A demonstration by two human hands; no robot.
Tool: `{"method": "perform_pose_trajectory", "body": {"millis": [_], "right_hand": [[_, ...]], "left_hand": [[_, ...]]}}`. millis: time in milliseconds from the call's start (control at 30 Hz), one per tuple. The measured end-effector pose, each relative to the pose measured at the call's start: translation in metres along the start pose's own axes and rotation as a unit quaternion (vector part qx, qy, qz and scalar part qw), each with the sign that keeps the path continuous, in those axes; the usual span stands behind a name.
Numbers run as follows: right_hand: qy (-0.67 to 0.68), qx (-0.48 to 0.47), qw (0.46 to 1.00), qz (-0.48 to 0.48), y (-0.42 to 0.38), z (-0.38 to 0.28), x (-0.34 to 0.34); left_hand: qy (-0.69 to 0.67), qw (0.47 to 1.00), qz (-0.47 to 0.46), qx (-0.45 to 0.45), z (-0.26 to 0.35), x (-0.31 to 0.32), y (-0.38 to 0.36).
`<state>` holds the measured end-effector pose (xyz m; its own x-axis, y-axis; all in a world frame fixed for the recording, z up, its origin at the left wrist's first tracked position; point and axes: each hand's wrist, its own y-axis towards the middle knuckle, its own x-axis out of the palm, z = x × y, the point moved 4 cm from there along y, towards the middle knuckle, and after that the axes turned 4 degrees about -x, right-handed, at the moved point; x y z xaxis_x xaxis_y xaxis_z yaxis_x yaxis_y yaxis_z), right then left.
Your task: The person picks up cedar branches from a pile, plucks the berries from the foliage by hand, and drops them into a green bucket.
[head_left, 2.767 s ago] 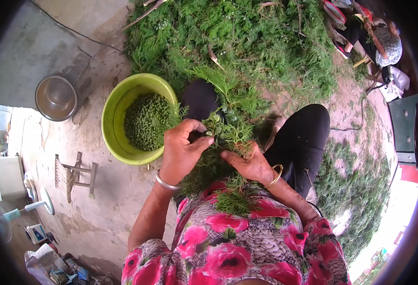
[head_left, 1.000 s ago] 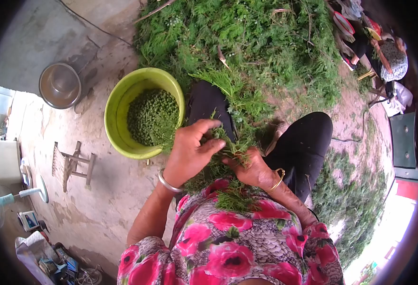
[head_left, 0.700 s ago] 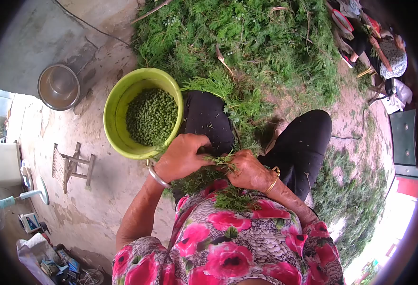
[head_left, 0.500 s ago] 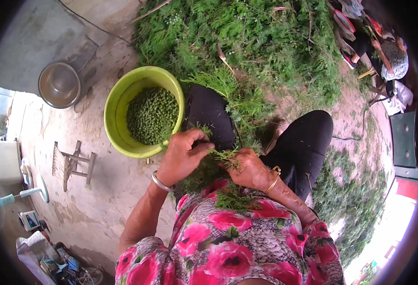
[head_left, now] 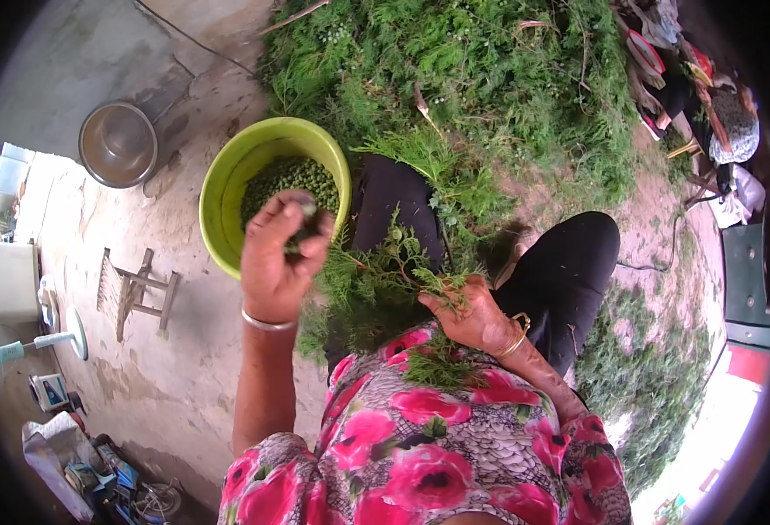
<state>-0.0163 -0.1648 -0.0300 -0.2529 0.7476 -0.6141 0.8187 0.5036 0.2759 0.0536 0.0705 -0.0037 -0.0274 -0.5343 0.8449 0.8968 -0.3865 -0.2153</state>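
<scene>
Left hand (head_left: 271, 271) is half-curled over the bucket (head_left: 213, 201), can't tell if it's holding anything, while right hand (head_left: 474, 322) grips a leafy sprig (head_left: 440, 283) that could snap if tugged hard.

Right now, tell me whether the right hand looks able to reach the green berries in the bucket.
Probably not easily: the right hand holds a leafy sprig, and the left hand partly covers the berries.

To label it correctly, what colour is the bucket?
The bucket is yellow-green, shown best in the head view.
</scene>
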Motion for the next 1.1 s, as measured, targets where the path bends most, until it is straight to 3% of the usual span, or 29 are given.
{"method": "perform_pose_trajectory", "body": {"millis": [100, 133, 167, 200, 233, 267, 300, 400, 433, 467, 500, 633, 700, 867, 933, 967, 1100], "right_hand": [[-0.042, -0.027, 0.999, 0.014, -0.001, -0.002, -0.001], [-0.042, -0.028, 0.999, 0.014, -0.001, -0.002, 0.000], [-0.019, -0.012, 1.000, 0.019, -0.002, -0.001, 0.000], [0.003, 0.004, 1.000, 0.026, -0.001, 0.001, 0.001], [0.003, 0.003, 1.000, 0.029, 0.000, 0.001, 0.000], [-0.013, -0.032, 0.999, 0.033, 0.002, -0.002, -0.001], [-0.028, -0.066, 0.997, 0.036, 0.003, -0.005, -0.002], [-0.037, -0.079, 0.995, 0.045, 0.005, -0.007, -0.003], [-0.037, -0.078, 0.995, 0.041, 0.006, -0.009, -0.004], [-0.035, -0.067, 0.997, 0.026, 0.007, -0.010, -0.004], [-0.034, -0.056, 0.998, 0.013, 0.008, -0.010, -0.004], [0.001, -0.046, 0.999, -0.005, 0.009, -0.008, -0.002], [0.006, -0.046, 0.999, 0.004, 0.008, -0.009, -0.001], [0.014, -0.027, 0.999, 0.010, 0.005, -0.006, -0.002], [0.026, -0.020, 0.999, 0.012, 0.005, -0.004, -0.002], [0.030, -0.013, 0.999, 0.009, 0.005, -0.005, -0.001], [0.044, -0.015, 0.999, 0.006, 0.005, -0.007, -0.002]], "left_hand": [[0.042, 0.995, -0.062, 0.064, 0.035, -0.011, 0.012], [0.220, 0.965, 0.073, 0.121, 0.049, -0.010, 0.014], [0.386, 0.883, 0.203, 0.173, 0.065, -0.011, 0.013], [0.388, 0.882, 0.202, 0.174, 0.073, -0.026, 0.016], [0.662, 0.668, 0.263, 0.215, 0.088, -0.045, 0.017], [0.852, 0.370, 0.290, 0.229, 0.093, -0.049, 0.019], [0.853, 0.369, 0.288, 0.229, 0.091, -0.044, 0.019], [0.698, 0.658, 0.189, 0.208, 0.064, -0.003, 0.009], [0.647, 0.732, 0.136, 0.165, 0.048, 0.012, 0.008], [0.651, 0.742, 0.080, 0.136, 0.032, 0.031, 0.007], [0.653, 0.749, 0.021, 0.107, 0.017, 0.045, 0.008], [0.679, 0.732, -0.052, 0.007, -0.010, 0.048, 0.025], [0.719, 0.675, -0.165, -0.008, -0.023, 0.047, 0.030], [0.766, 0.608, -0.205, -0.035, -0.027, 0.045, 0.025], [0.774, 0.596, -0.183, -0.109, -0.027, 0.042, 0.020], [0.785, 0.582, -0.202, -0.065, -0.028, 0.038, 0.018], [0.782, 0.592, -0.190, -0.041, -0.027, 0.034, 0.011]]}}
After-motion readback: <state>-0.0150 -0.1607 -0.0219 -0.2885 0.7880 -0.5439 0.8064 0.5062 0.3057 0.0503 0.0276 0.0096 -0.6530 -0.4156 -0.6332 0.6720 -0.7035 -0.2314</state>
